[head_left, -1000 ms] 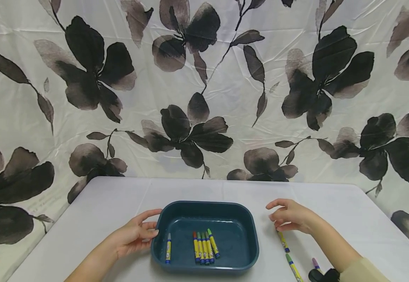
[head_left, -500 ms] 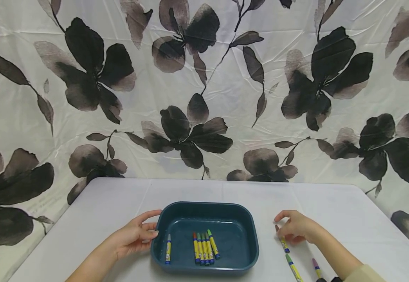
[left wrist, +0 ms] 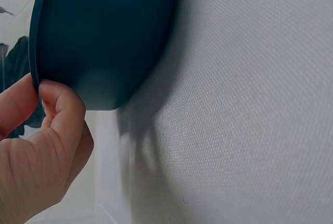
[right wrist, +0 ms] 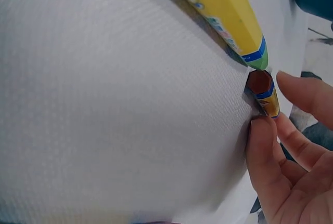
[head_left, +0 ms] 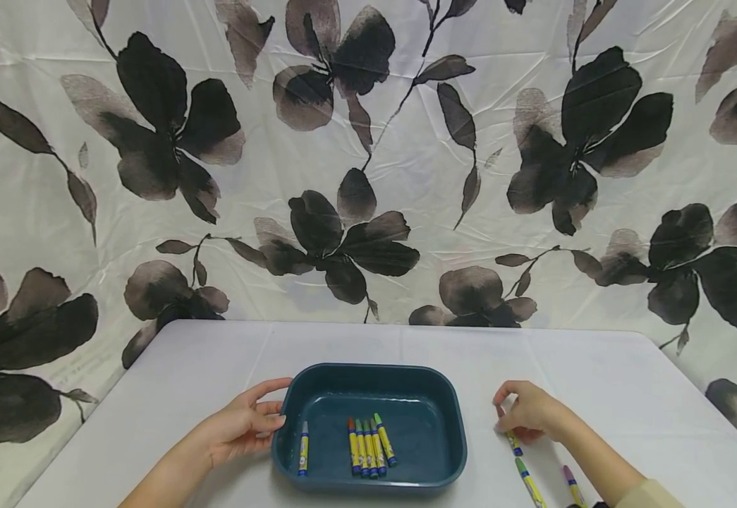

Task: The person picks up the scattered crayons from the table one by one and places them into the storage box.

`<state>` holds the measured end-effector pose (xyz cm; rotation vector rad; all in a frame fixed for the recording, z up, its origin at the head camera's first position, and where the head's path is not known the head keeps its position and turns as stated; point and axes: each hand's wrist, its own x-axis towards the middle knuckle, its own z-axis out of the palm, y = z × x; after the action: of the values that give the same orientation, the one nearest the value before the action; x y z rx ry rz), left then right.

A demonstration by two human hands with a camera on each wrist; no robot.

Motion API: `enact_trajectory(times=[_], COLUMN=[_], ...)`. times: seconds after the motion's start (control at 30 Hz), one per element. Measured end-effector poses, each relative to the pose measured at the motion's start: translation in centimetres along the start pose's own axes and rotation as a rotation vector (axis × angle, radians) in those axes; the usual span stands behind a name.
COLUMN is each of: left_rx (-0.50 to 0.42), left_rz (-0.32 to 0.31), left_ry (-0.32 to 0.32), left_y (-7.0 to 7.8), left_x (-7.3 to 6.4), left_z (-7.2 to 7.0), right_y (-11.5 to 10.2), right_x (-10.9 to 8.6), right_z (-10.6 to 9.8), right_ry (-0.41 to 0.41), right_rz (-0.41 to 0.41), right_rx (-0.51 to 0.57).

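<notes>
A dark teal rectangular tray (head_left: 422, 441) sits on the white table. My left hand (head_left: 241, 423) pinches its left rim between thumb and fingers, as the left wrist view shows on the tray's wall (left wrist: 104, 37). Inside the tray lie several crayons (head_left: 368, 448) side by side, plus a lone grey-tipped crayon (head_left: 303, 451) near its left wall. To the right of the tray, my right hand (head_left: 533, 410) pinches a brown crayon (right wrist: 269, 96) with a yellow wrapper, low over the table; its tip end is hidden by the fingers. A green crayon (right wrist: 231, 16) points at the brown one's flat end.
On the table (head_left: 470, 353), a purple crayon (head_left: 573, 485) lies near the right forearm, with a dark object partly showing at the bottom edge beside it. A white cloth with dark flowers (head_left: 343, 240) hangs behind the table.
My right hand has come down and slightly right onto the brown crayon, and its fingers have closed around it. The left hand and the tray have stayed in place.
</notes>
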<state>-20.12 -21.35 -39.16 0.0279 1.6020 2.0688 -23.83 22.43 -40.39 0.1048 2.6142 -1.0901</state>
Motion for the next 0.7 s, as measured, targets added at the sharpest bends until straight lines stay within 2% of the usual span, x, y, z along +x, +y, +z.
enact_trajectory(times=[0.23,0.47,0.7], left_rx=[0.002,0.012,0.005], left_rz=[-0.002,0.0,0.002], left_ry=[0.006,0.004,0.002], left_y=[0.0,0.1,0.1], left_x=[0.0,-0.1,-0.1], left_z=[0.1,0.2,0.1], right_y=[-0.1,-0.1,-0.2], right_x=[-0.1,0.0,0.3], right_z=[0.2,0.0,-1.8], right_ry=[0.021,0.002,-0.07], right_rz=[-0.016,-0.017,-0.023], right_rx=[-0.002,0.025,0.193])
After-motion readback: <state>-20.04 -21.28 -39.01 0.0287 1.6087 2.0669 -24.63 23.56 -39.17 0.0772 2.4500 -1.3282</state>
